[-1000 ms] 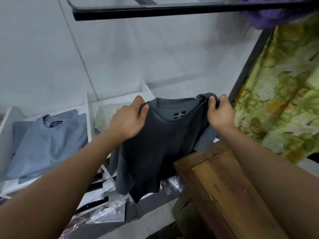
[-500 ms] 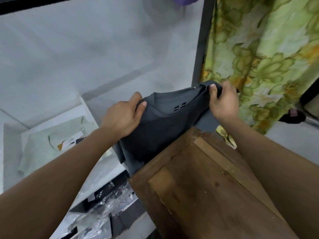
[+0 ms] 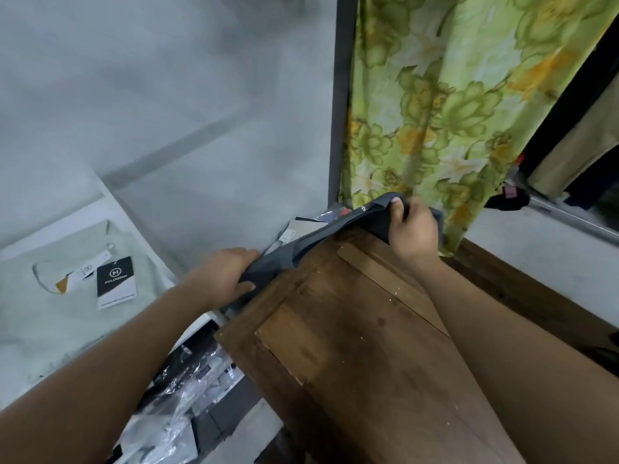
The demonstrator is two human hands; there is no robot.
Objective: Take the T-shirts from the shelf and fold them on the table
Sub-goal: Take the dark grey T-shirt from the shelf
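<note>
- Since half a second earlier, the dark grey T-shirt [image 3: 321, 239] had come down from in front of the wall to the far edge of the wooden table [image 3: 368, 346], and the view had swung right, with more of the table top in sight.
- The left hand [image 3: 231, 274] held the shirt's near-left end at the table's left edge, its grip closed round bunched cloth.
- The right hand [image 3: 413, 229] pinched the other end at the far corner of the table, thumb on top, grip closed on the cloth.
- The shirt stretched between both hands, draped along the table's far-left edge, mostly off the top.
- A pale green T-shirt [image 3: 67, 296] with a black tag [image 3: 115, 276] lay in the white shelf [image 3: 110, 209] to the left.
- Crumpled plastic bags [image 3: 181, 390] sat below the shelf.
- A green floral curtain [image 3: 452, 95] hung behind the table.
</note>
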